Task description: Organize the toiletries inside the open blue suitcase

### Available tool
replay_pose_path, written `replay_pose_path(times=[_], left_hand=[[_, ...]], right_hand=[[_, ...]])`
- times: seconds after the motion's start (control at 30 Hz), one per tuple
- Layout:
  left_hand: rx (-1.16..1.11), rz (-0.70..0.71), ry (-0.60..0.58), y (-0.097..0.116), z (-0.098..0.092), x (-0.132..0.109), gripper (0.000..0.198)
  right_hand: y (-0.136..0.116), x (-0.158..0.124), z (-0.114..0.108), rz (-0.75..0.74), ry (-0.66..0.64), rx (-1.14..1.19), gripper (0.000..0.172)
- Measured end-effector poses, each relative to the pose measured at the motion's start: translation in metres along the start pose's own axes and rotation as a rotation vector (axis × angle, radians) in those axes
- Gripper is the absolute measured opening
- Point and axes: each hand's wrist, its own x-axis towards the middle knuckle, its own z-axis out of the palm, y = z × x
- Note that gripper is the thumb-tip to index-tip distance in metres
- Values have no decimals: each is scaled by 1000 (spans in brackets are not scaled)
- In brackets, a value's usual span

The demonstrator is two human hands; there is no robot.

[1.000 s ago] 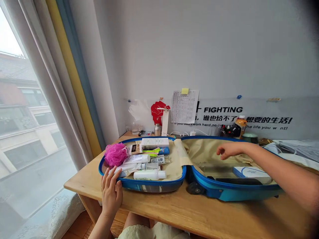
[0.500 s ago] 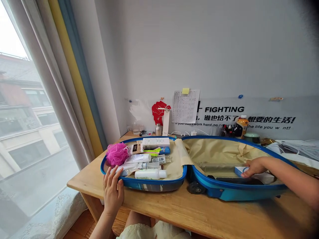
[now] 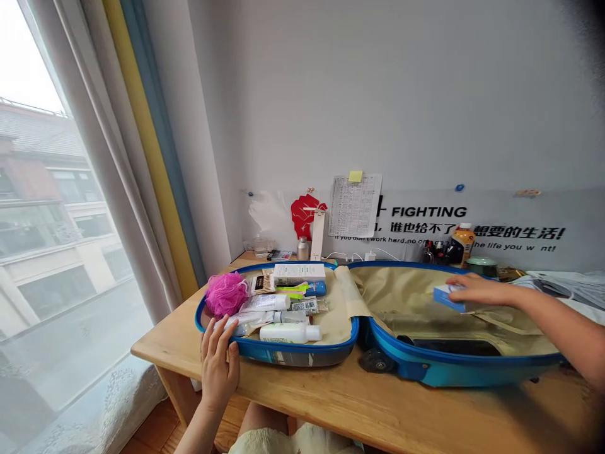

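Note:
An open blue suitcase (image 3: 293,354) lies spread in two halves on the wooden table. My left hand (image 3: 220,359) rests over the front left rim of the left half, fingers extended. Close to its fingertips are a pink bath puff (image 3: 227,294) and a white bottle (image 3: 286,333). The left half also holds a white tube (image 3: 265,303), a white box (image 3: 299,273), a blue bottle (image 3: 316,288) and several other toiletries. My right hand (image 3: 482,291) is closed around a small blue and white box (image 3: 449,297), raised above the right half. A long dark object (image 3: 456,347) lies within that half.
Behind the suitcase are a bottle with an orange label (image 3: 462,244), pens (image 3: 432,252), a green-lidded container (image 3: 482,265), a small metal bottle (image 3: 302,248) and white cables (image 3: 359,255). Curtains (image 3: 155,157) hang at the left by the window. The table's front edge (image 3: 340,422) is near my lap.
My right hand has lifted the blue and white box up from the bottom of the right half. My left hand stays on the rim. The view has shifted slightly.

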Motion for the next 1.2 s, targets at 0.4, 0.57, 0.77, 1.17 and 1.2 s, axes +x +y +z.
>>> replay_pose_path(times=[0.4,0.57,0.77,1.17,1.2], left_hand=[[5,-7,2,3,0,0,38],[14,-26,-18,1,1,-2,39],[3,-19,-4,3,0,0,38],[3,-22,1,2,1,-1,38],[1,-24,-1,1,1,-1,38]], right_hand=[[-296,-12,-15,-725,-189,308,83],[-391,-25,18,-622,-175,276,75],[-423,-30,37,-676,-195,164,80],[-421,-34,39,-663,-288,229,76],[-423,-35,39,-674,-309,240,74]])
